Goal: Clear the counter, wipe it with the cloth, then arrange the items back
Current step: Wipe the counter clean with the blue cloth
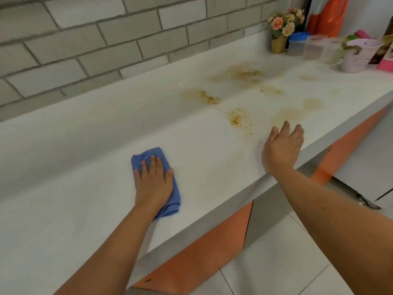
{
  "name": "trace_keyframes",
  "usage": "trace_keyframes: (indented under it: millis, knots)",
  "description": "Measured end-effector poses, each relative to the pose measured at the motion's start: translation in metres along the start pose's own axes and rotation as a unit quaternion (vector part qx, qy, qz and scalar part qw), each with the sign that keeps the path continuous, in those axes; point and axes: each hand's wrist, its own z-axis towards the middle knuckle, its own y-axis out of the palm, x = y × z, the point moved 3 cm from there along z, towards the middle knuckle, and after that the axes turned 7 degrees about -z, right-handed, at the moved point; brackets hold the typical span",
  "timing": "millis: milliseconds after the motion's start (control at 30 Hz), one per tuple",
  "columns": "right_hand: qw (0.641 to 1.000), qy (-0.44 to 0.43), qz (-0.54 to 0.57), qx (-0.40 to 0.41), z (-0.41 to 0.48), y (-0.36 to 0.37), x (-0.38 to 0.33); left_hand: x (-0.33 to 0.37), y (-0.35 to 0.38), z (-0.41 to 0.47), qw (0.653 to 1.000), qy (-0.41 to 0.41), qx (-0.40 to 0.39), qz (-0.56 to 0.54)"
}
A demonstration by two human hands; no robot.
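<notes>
Both palms flat: left hand [154, 182] presses the folded blue cloth [147, 155], its long axis following the forearm; right hand [281, 147] rests, fingers spread, at the worktop [85, 188] edge.

No writing can be read anywhere in view.

At the far right end of the white worktop [212, 145], the pale pink bucket-shaped pot [357, 57] bears a small dark printed mark, too blurred to read. The pink and brown carton [386, 54] just beside it shows printing but no letters that can be made out. The orange plastic bag [331, 15] behind them shows no legible mark.
</notes>
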Motion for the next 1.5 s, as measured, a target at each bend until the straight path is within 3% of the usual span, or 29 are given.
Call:
trace_keyframes:
  millis: [167,300,467,633,900,1033,1167,1267,1367,1500]
  knots:
    - [1.0,-0.016,0.022,-0.009,-0.001,-0.002,-0.001,0.097,0.024,-0.022,0.994,0.099,-0.031,-0.036]
    - [0.999,-0.038,0.013,-0.025,-0.002,-0.003,0.001,0.077,0.021,-0.066,0.981,0.173,-0.057,-0.06]
    - [0.998,-0.047,0.002,-0.043,0.013,-0.01,0.013,-0.01,-0.001,-0.056,0.999,0.008,-0.003,-0.039]
    - [0.994,0.082,0.023,-0.07,0.047,-0.01,0.037,0.016,0.009,-0.008,0.999,-0.041,0.016,-0.002]
    - [0.986,0.131,0.102,-0.017,0.054,0.001,0.036,0.121,0.03,0.068,0.998,0.046,-0.038,-0.021]
    - [0.986,0.123,0.106,-0.022,0.053,-0.003,0.033,0.181,0.044,0.023,0.978,0.189,-0.071,-0.047]
    - [0.995,0.077,0.052,-0.044,0.058,-0.007,0.042,0.158,0.038,-0.009,0.96,0.253,-0.1,-0.071]
    - [0.997,0.052,0.005,-0.058,0.079,-0.013,0.052,0.139,0.032,0.019,0.973,0.205,-0.075,-0.073]
    - [0.994,0.08,-0.01,-0.077,0.096,-0.01,0.055,0.14,0.033,0.066,0.99,0.129,-0.051,-0.036]
    - [0.996,0.087,-0.006,-0.035,0.103,0.003,0.057,0.154,0.034,0.127,0.992,0.112,-0.057,-0.007]
